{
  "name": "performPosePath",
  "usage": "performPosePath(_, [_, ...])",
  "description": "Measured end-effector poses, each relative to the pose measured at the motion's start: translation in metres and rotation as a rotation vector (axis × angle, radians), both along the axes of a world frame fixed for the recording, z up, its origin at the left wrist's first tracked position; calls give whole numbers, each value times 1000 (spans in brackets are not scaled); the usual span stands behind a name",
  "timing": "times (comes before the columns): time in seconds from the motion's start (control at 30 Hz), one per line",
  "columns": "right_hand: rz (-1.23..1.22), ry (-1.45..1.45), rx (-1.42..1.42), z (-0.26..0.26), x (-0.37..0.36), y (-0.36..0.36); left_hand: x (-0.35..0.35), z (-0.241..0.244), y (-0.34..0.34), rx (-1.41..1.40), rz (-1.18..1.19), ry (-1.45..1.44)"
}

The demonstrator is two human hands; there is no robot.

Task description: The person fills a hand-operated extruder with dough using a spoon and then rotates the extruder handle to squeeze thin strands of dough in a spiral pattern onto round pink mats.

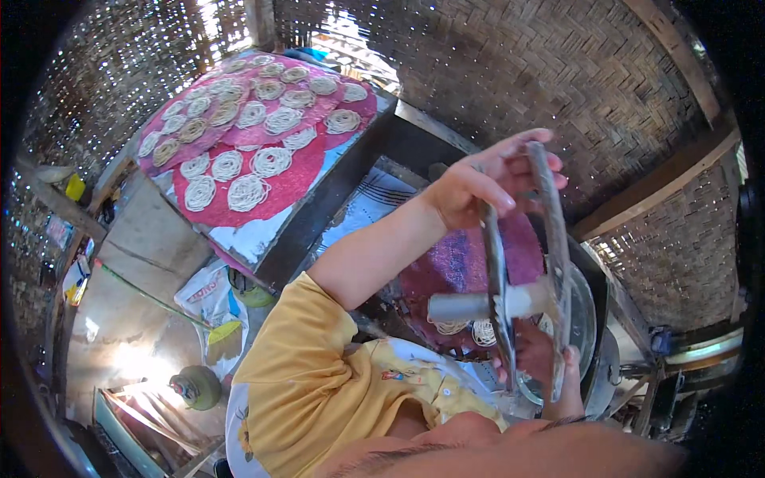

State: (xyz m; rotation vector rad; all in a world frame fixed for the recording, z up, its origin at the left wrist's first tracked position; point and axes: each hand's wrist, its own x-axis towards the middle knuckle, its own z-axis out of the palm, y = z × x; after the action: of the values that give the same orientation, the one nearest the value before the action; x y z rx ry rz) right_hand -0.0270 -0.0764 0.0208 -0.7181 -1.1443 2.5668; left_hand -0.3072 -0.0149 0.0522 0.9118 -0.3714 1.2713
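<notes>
A hand press [526, 299] with two long bars and a pale cylinder [457, 307] between them is held up before me. My left hand [502, 179] is at the bars' upper ends, thumb by one bar and fingers behind the other. Around the lower ends is my right hand [538, 358], partly hidden by the bars. Beneath the press lies a round pink mat [454, 263] with a few coiled strand nests [483, 332] near its lower edge. A clear basin [583, 316] stands to the right, partly covered by the press and my right hand.
Round pink mats [287, 197] bearing several pale strand nests [248, 192] cover a raised dark-sided surface at upper left. A broom [224, 342], a white sack [206, 296] and a green gas cylinder [200, 387] are at left. Woven walls [538, 71] enclose the space.
</notes>
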Motion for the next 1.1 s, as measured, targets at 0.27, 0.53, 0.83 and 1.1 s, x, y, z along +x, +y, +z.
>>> performPosePath(0.27, [-59, -233, 84, -14, -16, 46, -24, -73, 53, -441, 74, -241])
performPosePath(0.53, [90, -428, 202, -3, -40, 46, -42, -95, 46, -406, 119, -250])
performPosePath(0.83, [-7, -514, 455, 37, -45, 42, -38, -40, 28, -356, 286, -284])
performPosePath(1.1, [92, -514, 490, 44, -21, 27, -24, -48, 3, -248, 193, -244])
